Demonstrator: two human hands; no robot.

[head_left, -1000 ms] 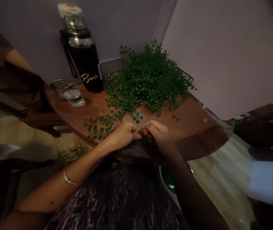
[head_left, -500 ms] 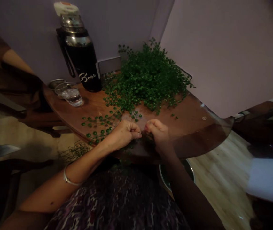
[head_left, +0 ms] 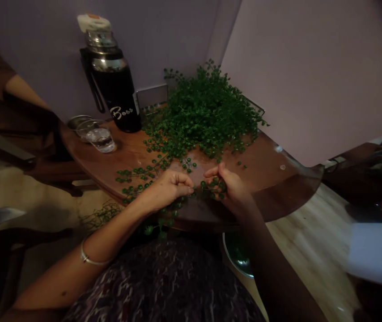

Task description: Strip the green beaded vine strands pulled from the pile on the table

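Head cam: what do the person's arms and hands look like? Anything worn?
No gloves or sleeves on the left hand or right hand. A thin silver bangle circles the left forearm. Below them, a dark top with a purple and white pattern.

Dim, warm indoor light — right forearm (head_left: 278, 277) deep in shadow, corners dark and warped
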